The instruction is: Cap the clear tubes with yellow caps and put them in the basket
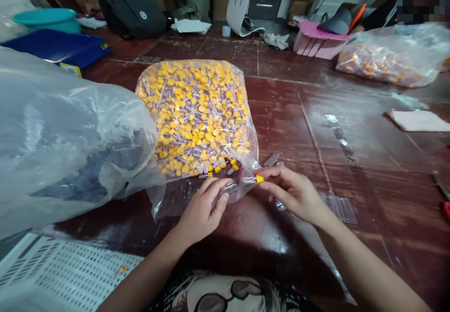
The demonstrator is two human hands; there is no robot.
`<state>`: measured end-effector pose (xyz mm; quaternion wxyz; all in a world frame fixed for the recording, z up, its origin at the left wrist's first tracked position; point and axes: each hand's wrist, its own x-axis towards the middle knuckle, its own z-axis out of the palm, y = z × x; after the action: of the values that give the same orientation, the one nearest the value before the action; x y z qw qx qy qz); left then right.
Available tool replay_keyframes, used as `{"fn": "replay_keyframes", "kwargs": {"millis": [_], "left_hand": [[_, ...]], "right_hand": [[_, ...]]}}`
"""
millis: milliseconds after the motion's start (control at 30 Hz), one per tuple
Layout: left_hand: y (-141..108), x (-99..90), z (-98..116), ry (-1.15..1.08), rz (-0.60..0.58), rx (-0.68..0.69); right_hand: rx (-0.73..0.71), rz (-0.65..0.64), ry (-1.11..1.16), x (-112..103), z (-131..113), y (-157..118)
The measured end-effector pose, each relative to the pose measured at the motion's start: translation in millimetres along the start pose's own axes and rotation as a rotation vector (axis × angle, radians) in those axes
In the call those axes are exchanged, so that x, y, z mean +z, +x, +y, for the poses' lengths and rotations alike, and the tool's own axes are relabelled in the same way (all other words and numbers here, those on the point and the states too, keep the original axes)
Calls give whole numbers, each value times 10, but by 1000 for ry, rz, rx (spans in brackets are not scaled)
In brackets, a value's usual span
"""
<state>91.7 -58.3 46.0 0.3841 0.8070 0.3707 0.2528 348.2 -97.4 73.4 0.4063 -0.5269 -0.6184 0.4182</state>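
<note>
My right hand (293, 192) pinches a small tube with a yellow cap (259, 179), the printed body pointing left. My left hand (204, 209) is closed on a small clear plastic piece (230, 186) near the mouth of a clear bag. That large clear bag (197, 115) lies just beyond both hands, full of yellow-capped tubes. A few tubes (234, 165) lie at its near edge. Flat clear plastic pieces (339, 207) rest on the dark red table (281, 115), beside and under my right hand.
A big translucent bag (70, 129) with dark contents fills the left. A white basket (70, 270) at lower left holds a yellow-capped tube. Farther back are a blue tray (59, 49), a black backpack (130, 7), a pink container (319, 40) and another filled bag (390, 61).
</note>
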Motion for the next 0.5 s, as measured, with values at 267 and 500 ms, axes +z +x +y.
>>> {"fn": "replay_keyframes", "kwargs": {"millis": [267, 500], "left_hand": [[-108, 64, -77, -46, 144, -79], [-473, -280, -197, 159, 46, -143]], "right_hand": [[-163, 43, -148, 830, 56, 131], [-279, -146, -184, 1162, -3, -5]]}}
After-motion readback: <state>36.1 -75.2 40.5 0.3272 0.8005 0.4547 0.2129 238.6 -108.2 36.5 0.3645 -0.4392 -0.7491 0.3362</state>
